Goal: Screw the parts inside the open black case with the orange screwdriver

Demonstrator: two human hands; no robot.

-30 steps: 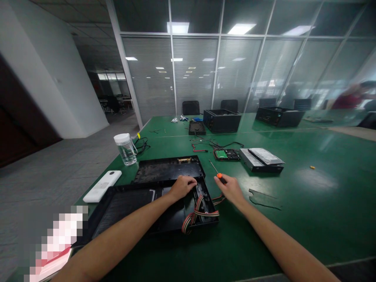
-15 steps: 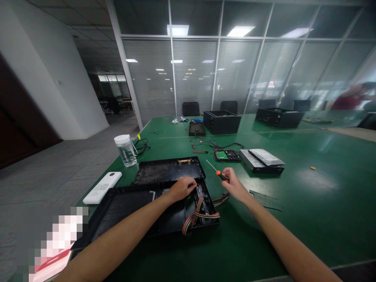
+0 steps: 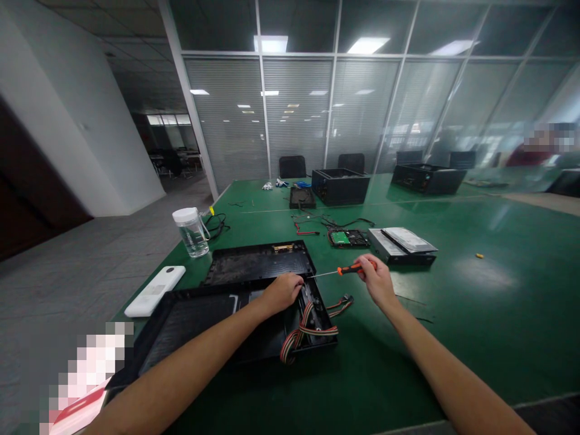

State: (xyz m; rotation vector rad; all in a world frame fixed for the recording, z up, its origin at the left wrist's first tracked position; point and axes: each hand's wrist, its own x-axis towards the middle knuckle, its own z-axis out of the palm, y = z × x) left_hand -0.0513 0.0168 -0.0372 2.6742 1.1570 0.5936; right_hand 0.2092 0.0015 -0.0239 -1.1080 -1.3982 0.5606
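Note:
In my right hand (image 3: 377, 281) is a screwdriver (image 3: 357, 267) with an orange and black handle, held nearly level. Its thin shaft points left, the tip close to my left hand (image 3: 284, 293). The left fingers are pinched together at the right end of an open black case (image 3: 194, 320); whatever they grip is hidden. A striped ribbon cable (image 3: 312, 331) in red, black and white loops over the case's right edge, and its plug (image 3: 347, 299) lies on the green table. Behind the case rests a flat black panel (image 3: 258, 263) with a brass-coloured strip.
Beyond the hands lie a hard drive with green board (image 3: 342, 238), a silver and black drive unit (image 3: 399, 246) and a red cable (image 3: 306, 231). A water bottle (image 3: 193, 235) and white power bank (image 3: 155, 292) stand left. Black computer cases (image 3: 341, 188) sit farther back.
The right hand has moved right and turned the screwdriver from steeply angled to nearly level, its tip now by the left hand. The left hand stays in place, fingers still pinched.

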